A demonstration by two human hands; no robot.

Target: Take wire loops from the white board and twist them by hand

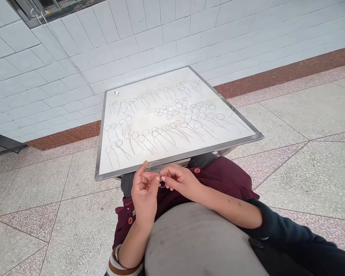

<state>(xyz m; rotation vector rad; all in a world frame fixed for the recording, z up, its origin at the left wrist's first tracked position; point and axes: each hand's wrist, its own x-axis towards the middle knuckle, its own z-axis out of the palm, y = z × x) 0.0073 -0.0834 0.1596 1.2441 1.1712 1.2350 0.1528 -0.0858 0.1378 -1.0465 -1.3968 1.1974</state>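
Note:
My left hand (pixel 145 191) and my right hand (pixel 181 181) meet fingertip to fingertip over my lap, just in front of the table's near edge. Between their pinched thumbs and fingers is a thin wire (pixel 154 162), which curves up above the fingers and shows a small loop below them. My left index finger points upward. On the white table (pixel 143 115) lie rows of thin wire pieces, many with a round loop at one end and a long tail, such as a looped wire (pixel 220 116) at the right.
A small white and red object (pixel 116 93) sits at the table's far left corner. The table has a grey metal rim (pixel 178 156). Behind it stands a white tiled wall (pixel 126 50) with a cord (pixel 63 50) hanging at the left. Speckled floor surrounds the table.

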